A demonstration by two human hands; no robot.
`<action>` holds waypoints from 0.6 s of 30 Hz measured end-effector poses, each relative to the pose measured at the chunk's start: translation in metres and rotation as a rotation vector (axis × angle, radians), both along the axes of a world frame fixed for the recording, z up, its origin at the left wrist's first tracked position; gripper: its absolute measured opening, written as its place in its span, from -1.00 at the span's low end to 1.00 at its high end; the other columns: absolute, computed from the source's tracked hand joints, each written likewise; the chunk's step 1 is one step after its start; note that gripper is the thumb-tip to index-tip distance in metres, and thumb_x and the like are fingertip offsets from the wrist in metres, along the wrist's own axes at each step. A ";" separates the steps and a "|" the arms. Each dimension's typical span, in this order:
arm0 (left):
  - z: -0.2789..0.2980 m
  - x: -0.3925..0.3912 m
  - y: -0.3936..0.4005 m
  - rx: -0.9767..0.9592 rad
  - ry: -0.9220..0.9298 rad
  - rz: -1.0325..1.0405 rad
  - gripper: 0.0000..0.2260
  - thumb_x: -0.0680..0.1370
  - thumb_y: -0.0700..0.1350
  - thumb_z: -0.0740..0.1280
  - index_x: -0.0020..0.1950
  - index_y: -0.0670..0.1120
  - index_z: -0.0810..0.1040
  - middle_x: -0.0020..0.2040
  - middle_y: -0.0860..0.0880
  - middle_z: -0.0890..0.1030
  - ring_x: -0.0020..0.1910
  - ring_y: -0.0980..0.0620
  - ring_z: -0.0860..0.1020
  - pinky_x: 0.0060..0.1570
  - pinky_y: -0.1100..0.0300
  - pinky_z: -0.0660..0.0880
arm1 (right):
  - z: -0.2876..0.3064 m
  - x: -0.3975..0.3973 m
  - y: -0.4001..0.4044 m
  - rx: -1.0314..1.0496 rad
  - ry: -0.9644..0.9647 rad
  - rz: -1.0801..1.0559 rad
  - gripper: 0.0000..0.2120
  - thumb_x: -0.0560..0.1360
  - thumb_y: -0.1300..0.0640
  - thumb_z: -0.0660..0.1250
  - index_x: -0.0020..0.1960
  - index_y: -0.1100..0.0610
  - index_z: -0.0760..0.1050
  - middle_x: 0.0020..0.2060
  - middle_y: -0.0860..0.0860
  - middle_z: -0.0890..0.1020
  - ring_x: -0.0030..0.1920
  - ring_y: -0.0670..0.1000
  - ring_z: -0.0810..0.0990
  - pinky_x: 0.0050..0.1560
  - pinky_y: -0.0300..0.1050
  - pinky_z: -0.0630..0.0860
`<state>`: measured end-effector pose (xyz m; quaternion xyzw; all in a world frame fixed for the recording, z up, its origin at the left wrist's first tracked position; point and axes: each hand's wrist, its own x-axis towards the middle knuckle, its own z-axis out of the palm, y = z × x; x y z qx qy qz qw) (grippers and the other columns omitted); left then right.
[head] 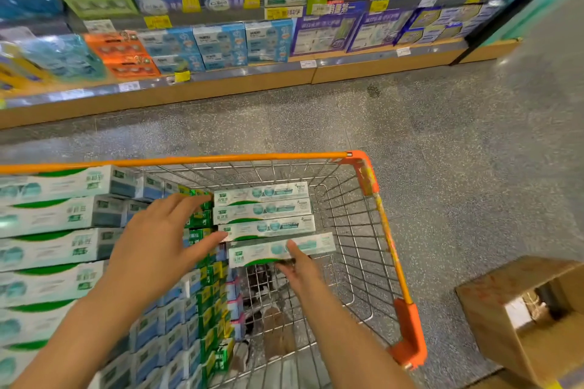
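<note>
right thumb (293, 246) is laid on top of the lowest toothpaste box (271, 253), other fingers curled under its near edge, so the box is pinched by the right hand (300, 265); left hand (164, 243) is spread, fingers straight and apart, fingertips (205, 199) and thumb touching the left ends of the three toothpaste boxes (264, 211) stacked above; the lowest box is skewed rightward from those three; the stack is held over the open right part of the wire cart (374, 186), just beside the packed cartons (57, 215); risk judged: the upper boxes are steadied at one end only, so they could be slid off and dropped into the gap if the pinched box is tilted or pulled; a cardboard box (521, 319) is seen on the floor at right.
</note>
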<state>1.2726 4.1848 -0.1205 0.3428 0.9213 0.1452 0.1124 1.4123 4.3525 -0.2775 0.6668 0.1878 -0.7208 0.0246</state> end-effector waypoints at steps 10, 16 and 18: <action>-0.009 0.002 -0.017 -0.004 -0.018 -0.029 -0.32 0.51 0.40 -0.09 0.19 -0.06 0.55 -0.11 0.01 0.62 -0.17 -0.06 0.61 -0.24 0.04 0.54 | -0.028 -0.022 -0.014 -0.073 -0.071 -0.022 -0.64 0.55 0.42 0.20 0.34 0.40 0.33 -0.04 0.24 0.53 -0.21 0.10 0.53 -0.49 -0.18 0.57; -0.002 0.006 -0.019 -0.020 -0.032 -0.049 -0.33 0.51 0.40 -0.08 0.20 -0.05 0.55 -0.11 0.01 0.61 -0.15 -0.07 0.61 -0.19 0.01 0.56 | -0.022 -0.011 -0.009 -0.052 -0.076 0.286 -0.70 0.59 0.30 0.18 0.32 0.32 0.37 0.18 0.24 0.52 0.23 0.20 0.52 0.07 -0.01 0.56; 0.005 0.008 -0.020 -0.013 -0.030 -0.057 -0.34 0.50 0.39 -0.05 0.20 -0.05 0.55 -0.10 0.01 0.62 -0.13 -0.07 0.61 -0.17 -0.01 0.56 | -0.002 -0.012 -0.002 0.038 -0.117 0.552 -0.75 0.58 0.21 0.24 0.21 0.30 0.44 0.15 0.25 0.56 0.04 0.14 0.62 0.07 -0.03 0.55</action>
